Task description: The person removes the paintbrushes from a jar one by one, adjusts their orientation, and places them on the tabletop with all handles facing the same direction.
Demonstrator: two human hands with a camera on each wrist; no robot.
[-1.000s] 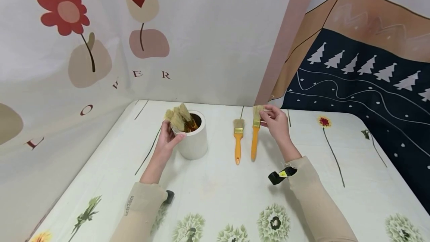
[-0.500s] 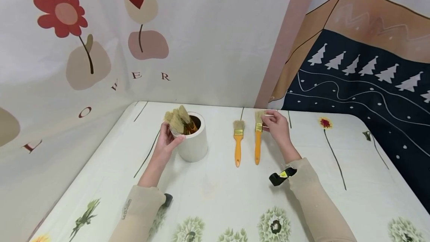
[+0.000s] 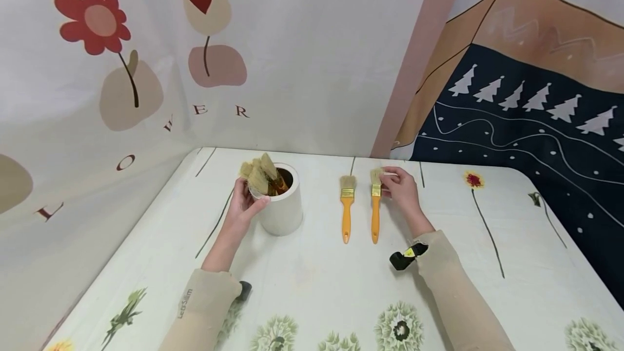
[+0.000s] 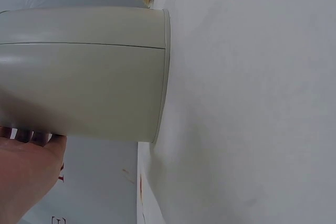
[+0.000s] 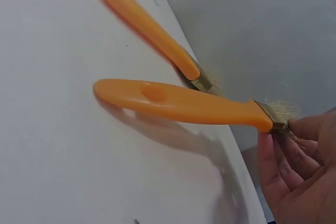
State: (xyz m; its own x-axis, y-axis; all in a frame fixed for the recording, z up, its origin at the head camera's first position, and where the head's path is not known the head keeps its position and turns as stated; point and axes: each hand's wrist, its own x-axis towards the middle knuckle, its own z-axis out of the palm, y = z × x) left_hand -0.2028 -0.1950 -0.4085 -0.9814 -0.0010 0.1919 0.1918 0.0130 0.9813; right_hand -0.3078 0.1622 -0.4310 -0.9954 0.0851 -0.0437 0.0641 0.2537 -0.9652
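Observation:
A white cylindrical pot (image 3: 281, 214) stands upright on the table, several paintbrushes (image 3: 258, 175) in it with bristles up, leaning to the left. My left hand (image 3: 240, 205) holds the pot near its rim, thumb across the front; in the left wrist view the fingers reach behind the pot's wall (image 4: 94, 87). With my right hand (image 3: 401, 191) I pinch a paintbrush (image 3: 375, 215) at its bristle end. Its orange handle (image 5: 173, 100) slants low over the table and casts a shadow. Just left of it lies another orange-handled paintbrush (image 3: 346, 213), bristles pointing away.
The white tablecloth (image 3: 307, 286) has printed flowers. Behind the table hangs a pale printed curtain (image 3: 312, 69), with a dark tree-patterned part (image 3: 512, 102) at the right. A black wrist camera (image 3: 402, 260) juts from my right sleeve.
The paintbrush in my right hand has come down and nearer to me, settling level beside the other brush. My left hand stays on the pot.

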